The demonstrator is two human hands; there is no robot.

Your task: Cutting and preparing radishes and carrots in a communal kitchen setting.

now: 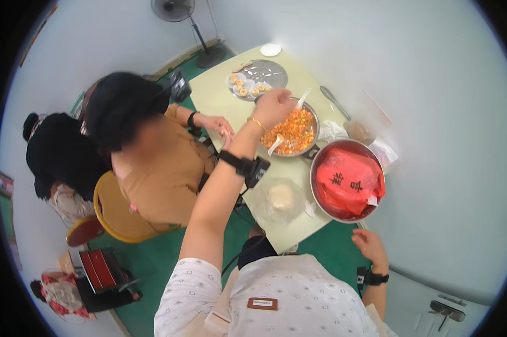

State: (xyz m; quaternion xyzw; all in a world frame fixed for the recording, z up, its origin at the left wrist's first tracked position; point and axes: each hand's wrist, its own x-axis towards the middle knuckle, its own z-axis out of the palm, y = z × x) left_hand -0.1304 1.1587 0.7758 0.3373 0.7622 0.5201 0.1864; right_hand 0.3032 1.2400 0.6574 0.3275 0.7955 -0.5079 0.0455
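Note:
My left hand point(275, 108) hangs over the far rim of a metal pan point(318, 128) of diced orange and yellow filling point(293, 128). Its fingers point toward a white spoon point(304, 99) standing in the pan; whether they hold anything is hidden. A second white spoon point(277, 144) rests in the filling. My right hand point(368, 244) is low at the right, off the table, with bent fingers apart and nothing seen in them. Just above it stands a large metal bowl point(313, 189) holding a red plastic bag point(341, 179) that bears writing. Pale dough point(281, 197) sits on clear plastic nearer me.
A round metal tray point(274, 71) with several small filled dumplings point(243, 86) lies at the table's far end, by a white lid point(270, 50). A co-worker's hand point(217, 125) pinches a small piece at the left edge. A grey-handled tool point(334, 102) and crumpled tissue point(332, 130) lie along the wall.

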